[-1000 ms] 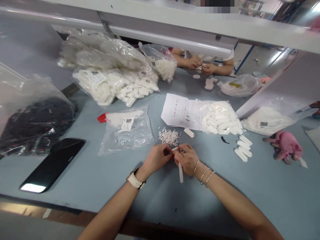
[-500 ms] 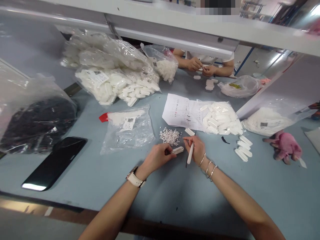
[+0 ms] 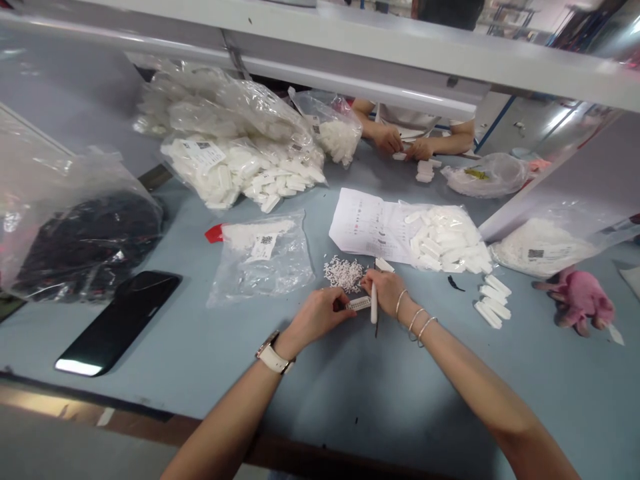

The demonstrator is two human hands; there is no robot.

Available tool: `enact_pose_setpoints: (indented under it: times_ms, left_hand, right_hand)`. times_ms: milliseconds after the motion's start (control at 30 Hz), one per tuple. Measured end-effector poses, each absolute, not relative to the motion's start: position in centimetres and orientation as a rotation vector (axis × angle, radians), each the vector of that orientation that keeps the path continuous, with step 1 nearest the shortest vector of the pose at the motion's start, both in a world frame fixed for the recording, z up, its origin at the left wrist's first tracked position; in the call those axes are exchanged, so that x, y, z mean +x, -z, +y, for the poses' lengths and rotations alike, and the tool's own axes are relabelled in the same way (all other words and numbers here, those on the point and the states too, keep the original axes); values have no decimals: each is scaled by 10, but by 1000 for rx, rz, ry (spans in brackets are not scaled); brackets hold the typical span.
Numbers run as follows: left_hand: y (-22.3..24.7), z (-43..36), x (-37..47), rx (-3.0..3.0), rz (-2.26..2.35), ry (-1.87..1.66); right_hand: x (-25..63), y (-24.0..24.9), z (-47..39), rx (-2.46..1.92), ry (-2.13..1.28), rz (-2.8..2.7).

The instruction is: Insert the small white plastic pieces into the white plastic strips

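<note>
My left hand (image 3: 317, 315) pinches one end of a small white connector block (image 3: 359, 304) with rows of little holes, held just above the table. In my right hand (image 3: 391, 293) is a white stick-like tool (image 3: 374, 304), gripped near its upper part and pointing down toward me. The right fingertips are at the edge of a heap of tiny white pegs (image 3: 343, 272), near the block's right end; whether they pinch a peg is too small to tell. Just beyond that hand lies another white block (image 3: 385, 265).
Left of the pegs is a clear plastic bag (image 3: 265, 267). A printed sheet (image 3: 367, 223) lies behind, under a bag of white blocks (image 3: 445, 240). A black phone (image 3: 120, 320) is at left, loose blocks (image 3: 493, 300) and a pink plush toy (image 3: 580, 300) at right. A co-worker's hands (image 3: 405, 143) work opposite.
My right hand has moved slightly left, toward the pegs and the connector block, and the white tool now hangs more upright. My left hand keeps its hold. The whole view has shifted slightly.
</note>
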State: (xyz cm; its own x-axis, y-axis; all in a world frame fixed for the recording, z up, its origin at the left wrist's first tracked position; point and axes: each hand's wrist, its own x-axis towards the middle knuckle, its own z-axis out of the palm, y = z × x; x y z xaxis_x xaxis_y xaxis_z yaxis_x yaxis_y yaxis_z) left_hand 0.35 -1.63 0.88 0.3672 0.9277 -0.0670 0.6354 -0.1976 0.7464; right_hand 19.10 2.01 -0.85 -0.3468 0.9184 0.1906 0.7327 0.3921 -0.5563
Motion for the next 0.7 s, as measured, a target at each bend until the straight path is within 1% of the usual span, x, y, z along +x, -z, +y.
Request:
enact_pose_setpoints:
  times_ms: [67, 200, 267, 367, 567, 700]
  left_hand:
    - [-9, -16, 3, 1934, 1355, -528]
    - [-6, -17, 2, 1950, 1331, -543]
    - [-3, -17, 2, 1950, 1331, -554]
    - [0, -18, 2, 1941, 1336, -564]
    - [-3, -18, 4, 1934, 1343, -559]
    - [-7, -19, 5, 1938, 1353, -550]
  right_hand:
    - [193, 6, 17, -1386, -619, -2071]
    - [196, -1, 1, -1275, -1012, -1672]
    - [195, -4, -8, -1223, -1089, -1608]
    - [191, -7, -19, -1166, -1077, -1675]
    - [184, -5, -23, -1093, -848, -1853]
    - [181, -1, -23, -1101, -845, -1871]
